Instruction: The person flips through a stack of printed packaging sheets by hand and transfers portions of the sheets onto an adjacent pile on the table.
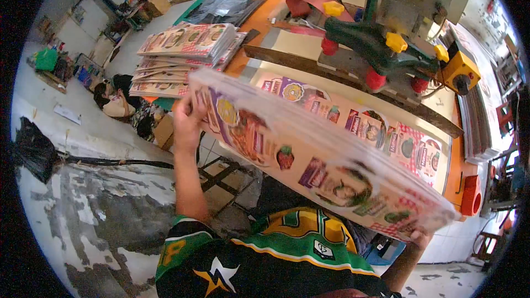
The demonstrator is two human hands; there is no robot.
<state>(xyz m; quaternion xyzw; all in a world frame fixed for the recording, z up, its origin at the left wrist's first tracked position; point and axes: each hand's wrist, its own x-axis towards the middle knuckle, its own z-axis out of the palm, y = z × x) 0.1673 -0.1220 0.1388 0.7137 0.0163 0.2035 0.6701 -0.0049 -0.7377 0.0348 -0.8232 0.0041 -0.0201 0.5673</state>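
Observation:
A long printed plastic sheet or stack of sheets (309, 160), with food pictures on it, slants across the front of my body. My left hand (190, 118) grips its upper left end, fingers wrapped on the edge. At the lower right end my right hand (420, 238) holds the near corner; its fingers are partly hidden. Just behind, another printed sheet (361, 124) lies flat on the machine's bed, below a dark metal bar (287, 59). The far edge of the held piece covers part of it.
Piles of printed sheets (182, 44) stand at the table's left. The green press with red and yellow knobs (396, 42) rises behind the bed. A yellow control box (462, 69) and an orange roll (471, 195) are on the right. A person (117, 102) sits low at left.

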